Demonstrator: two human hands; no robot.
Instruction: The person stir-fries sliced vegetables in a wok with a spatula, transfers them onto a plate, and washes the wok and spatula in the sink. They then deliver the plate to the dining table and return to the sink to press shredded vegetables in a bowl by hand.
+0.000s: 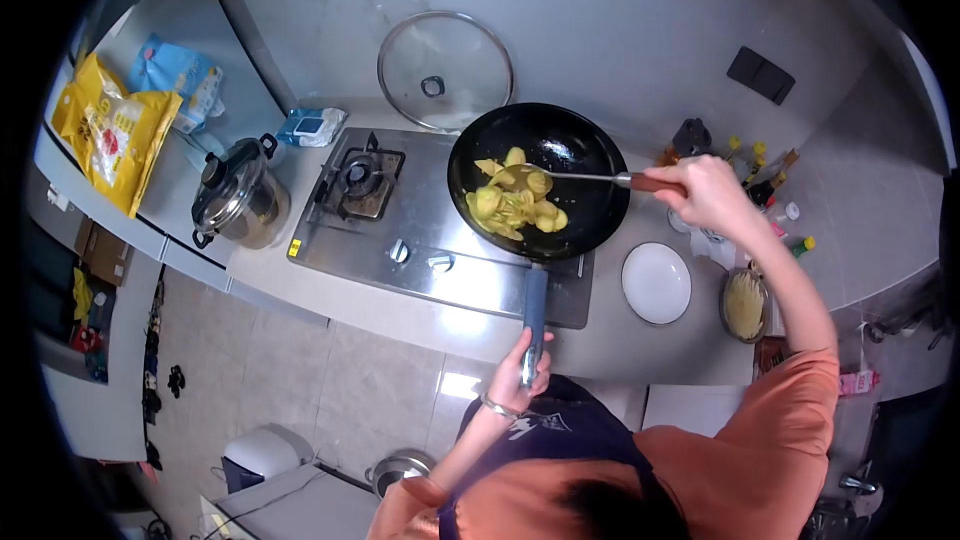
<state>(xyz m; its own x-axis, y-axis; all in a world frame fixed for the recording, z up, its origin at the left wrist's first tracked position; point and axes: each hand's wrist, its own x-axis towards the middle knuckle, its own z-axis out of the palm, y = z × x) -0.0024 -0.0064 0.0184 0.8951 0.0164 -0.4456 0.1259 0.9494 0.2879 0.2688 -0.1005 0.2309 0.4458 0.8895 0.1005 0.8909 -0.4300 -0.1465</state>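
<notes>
Pale kitchen tabletop [650,350], wok [590,215] at upper centre: your left hand [518,378] clasps its handle [535,302], right hand [706,196] grips a utensil [590,177] among yellowish slices [515,208]; stirring seems underway; turning more calls for steadiness

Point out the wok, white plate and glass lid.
Wok [592,212]: head view, bare inner wall.
White plate [656,283]: head view, bare middle.
Glass lid [452,68]: head view, pane beside the knob.
</notes>
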